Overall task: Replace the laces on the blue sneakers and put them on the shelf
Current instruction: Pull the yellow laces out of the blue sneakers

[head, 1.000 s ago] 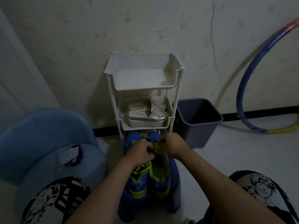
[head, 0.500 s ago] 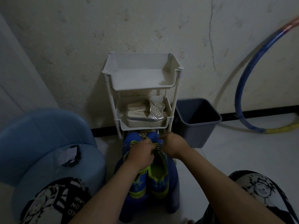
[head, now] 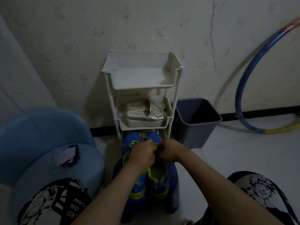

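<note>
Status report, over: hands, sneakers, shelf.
Left hand and right hand both pinching the green lace. Blue sneakers side by side on the blue stool, not yet shelved. Silver sandals fill the middle tier of the shelf.

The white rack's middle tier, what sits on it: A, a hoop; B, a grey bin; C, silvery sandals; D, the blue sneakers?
C: silvery sandals lie in the middle tier of the white rack, while the blue sneakers sit lower, on a blue stool in front.

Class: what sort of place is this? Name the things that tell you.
Probably a home corner: a white shoe rack against the wall, a grey bin beside it, a hula hoop.
</note>
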Available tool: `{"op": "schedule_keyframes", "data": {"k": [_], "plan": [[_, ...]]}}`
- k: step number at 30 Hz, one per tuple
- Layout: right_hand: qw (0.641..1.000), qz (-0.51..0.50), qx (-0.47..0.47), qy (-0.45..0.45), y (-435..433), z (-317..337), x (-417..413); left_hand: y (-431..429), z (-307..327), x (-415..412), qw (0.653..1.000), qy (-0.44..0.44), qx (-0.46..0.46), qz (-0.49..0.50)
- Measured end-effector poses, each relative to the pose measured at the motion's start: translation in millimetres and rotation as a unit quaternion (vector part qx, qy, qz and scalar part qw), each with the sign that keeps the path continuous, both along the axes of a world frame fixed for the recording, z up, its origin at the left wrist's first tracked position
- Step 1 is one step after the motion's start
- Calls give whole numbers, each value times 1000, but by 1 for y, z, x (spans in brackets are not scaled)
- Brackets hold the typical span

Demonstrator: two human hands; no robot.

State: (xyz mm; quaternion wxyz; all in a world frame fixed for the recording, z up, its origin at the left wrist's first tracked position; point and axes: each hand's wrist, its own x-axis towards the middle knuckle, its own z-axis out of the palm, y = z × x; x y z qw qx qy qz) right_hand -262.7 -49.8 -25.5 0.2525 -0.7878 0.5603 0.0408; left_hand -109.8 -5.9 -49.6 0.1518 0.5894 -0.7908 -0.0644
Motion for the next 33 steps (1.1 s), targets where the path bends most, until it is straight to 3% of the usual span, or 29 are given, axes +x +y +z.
{"op": "schedule_keyframes", "data": {"k": [4, 8, 11, 15, 18, 21, 24, 26, 29, 30, 31, 33], "plan": [[1000, -3, -1, -8, 0, 0, 0, 2, -1, -1, 998, -53, -7, -14], [1000, -2, 4, -14, 1, 0, 0, 0, -1, -4, 999, -47, 0, 10], [1000, -6, 1, -10, 1, 0, -2, -3, -1, -9, 996, 53, 15, 71], [1000, 5, 10, -3, 1, 4, -3, -7, 6, -6, 957, 176, 19, 232], [1000, 2, 10, -6, 3, 4, -2, -9, 6, 3, 965, 174, 34, 191], [1000, 10, -4, -21, 7, 4, 1, -11, 5, 8, 987, 111, 27, 112], [999, 31, -34, -10, 9, 2, 3, -13, 5, 9, 985, 102, 43, 129], [999, 30, -42, 0, 10, 2, 3, -15, 7, 7, 957, 194, 96, 194], [999, 20, -40, 0, 10, 4, 1, -22, 13, 11, 836, 427, 152, 310], [999, 16, -37, -3, 10, 4, 1, -24, 15, 14, 810, 461, 148, 331], [999, 13, -35, -6, 10, 4, 0, -25, 16, 16, 809, 461, 142, 335], [999, 5, -40, -11, 10, 3, 1, -25, 13, 18, 847, 409, 134, 312]]}}
